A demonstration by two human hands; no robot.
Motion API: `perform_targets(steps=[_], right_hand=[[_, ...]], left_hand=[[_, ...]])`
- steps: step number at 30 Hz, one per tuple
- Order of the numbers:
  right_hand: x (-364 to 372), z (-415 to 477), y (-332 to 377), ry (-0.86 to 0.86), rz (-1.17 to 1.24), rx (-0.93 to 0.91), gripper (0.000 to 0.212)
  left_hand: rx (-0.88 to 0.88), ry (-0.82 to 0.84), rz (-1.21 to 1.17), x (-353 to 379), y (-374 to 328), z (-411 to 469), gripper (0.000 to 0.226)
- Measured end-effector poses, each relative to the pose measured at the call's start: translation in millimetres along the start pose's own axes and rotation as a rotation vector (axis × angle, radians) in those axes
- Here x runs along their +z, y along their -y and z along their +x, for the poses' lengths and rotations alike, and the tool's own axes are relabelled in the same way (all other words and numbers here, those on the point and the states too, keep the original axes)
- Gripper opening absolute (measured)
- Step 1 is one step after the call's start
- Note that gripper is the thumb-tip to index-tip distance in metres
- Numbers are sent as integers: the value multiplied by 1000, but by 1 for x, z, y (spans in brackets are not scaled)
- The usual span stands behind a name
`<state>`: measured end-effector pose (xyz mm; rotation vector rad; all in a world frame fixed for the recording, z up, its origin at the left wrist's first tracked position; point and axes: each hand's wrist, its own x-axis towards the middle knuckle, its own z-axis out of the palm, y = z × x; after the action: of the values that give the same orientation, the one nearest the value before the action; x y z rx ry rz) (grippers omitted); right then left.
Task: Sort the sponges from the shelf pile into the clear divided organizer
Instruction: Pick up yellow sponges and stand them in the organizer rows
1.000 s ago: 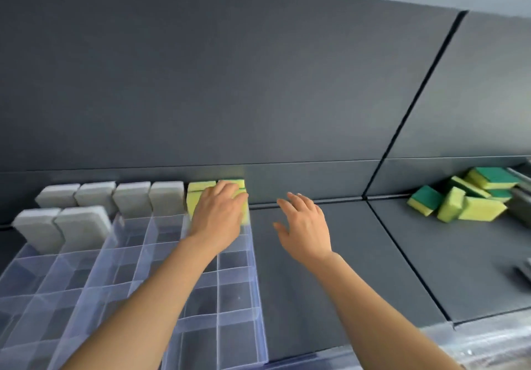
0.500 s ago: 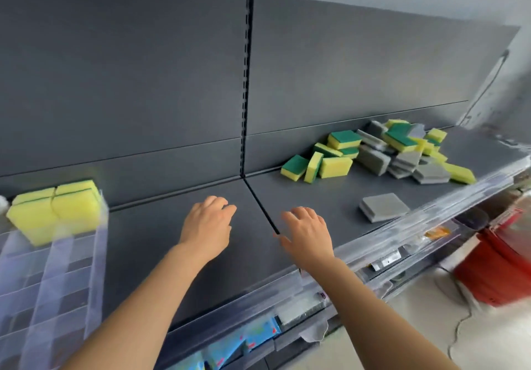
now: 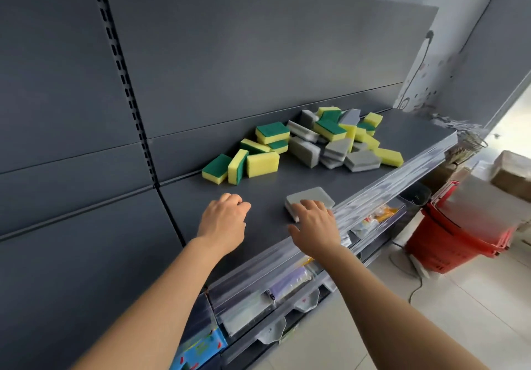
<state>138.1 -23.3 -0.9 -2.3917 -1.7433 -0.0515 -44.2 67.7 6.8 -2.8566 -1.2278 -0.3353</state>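
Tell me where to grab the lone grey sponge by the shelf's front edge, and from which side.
Pinch the grey sponge across its left and right side faces, probably from above with the right hand, which is over its near end. It lies flat, apart from the pile, so those sides look free.

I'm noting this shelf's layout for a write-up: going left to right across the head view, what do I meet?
slotted upright → left hand → right hand, reaching onto the lone grey sponge → red baskets. The sponge pile is left out because it spans both hands.
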Motion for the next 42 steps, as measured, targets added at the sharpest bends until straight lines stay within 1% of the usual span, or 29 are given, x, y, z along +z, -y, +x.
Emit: perform_targets(steps=[4, 7, 8, 12, 14, 16, 18, 20, 22, 24, 26, 27, 29, 31, 33, 35, 38, 42], right_hand=[[8, 31, -24, 28, 20, -4, 48], [15, 56, -39, 75, 14, -10, 57], [17, 65, -44, 75, 4, -19, 57], [18, 105, -59, -2, -5, -44, 30], [16, 122, -65, -26, 25, -35, 23], [16, 134, -70, -58, 105, 1, 18], [16, 143, -74, -77, 204, 50, 17], [13, 151, -79, -70, 292, 82, 15], [10, 161, -86, -98, 354, 95, 13], [8, 171, -94, -165, 340, 82, 13], [8, 181, -101, -195, 307, 74, 25], [9, 186, -103, -182, 303, 81, 35], [10, 196, -107, -123, 309, 104, 52], [13, 205, -108, -53, 316, 119, 59], [17, 212, -110, -7, 318, 120, 58], [19, 216, -112, -16, 320, 121, 52], [22, 217, -115, -89, 309, 94, 42], [20, 211, -110, -199, 449, 54, 44]], left_hand=[[20, 10, -23, 18, -12, 44, 34], [18, 21, -67, 30, -19, 78, 39], [20, 29, -84, 34, -21, 89, 41], [48, 86, -141, 47, -29, 132, 48], [58, 134, -194, 51, -34, 150, 56], [53, 208, -277, 54, -38, 166, 65], [34, 284, -359, 57, -43, 177, 71], [22, 329, -361, 60, -47, 186, 73], [-14, 345, -362, 64, -51, 194, 77], [-75, 371, -364, 66, -53, 202, 82], [-139, 391, -348, 67, -54, 206, 86], [-178, 384, -364, 66, -53, 207, 85], [-254, 345, -430, 63, -51, 206, 74], [-319, 302, -500, 60, -49, 204, 66], [-373, 281, -568, 59, -47, 200, 64], [-411, 275, -656, 58, -46, 194, 63], [-486, 227, -890, 54, -47, 182, 53], [-603, 119, -1059, 48, -50, 168, 36]])
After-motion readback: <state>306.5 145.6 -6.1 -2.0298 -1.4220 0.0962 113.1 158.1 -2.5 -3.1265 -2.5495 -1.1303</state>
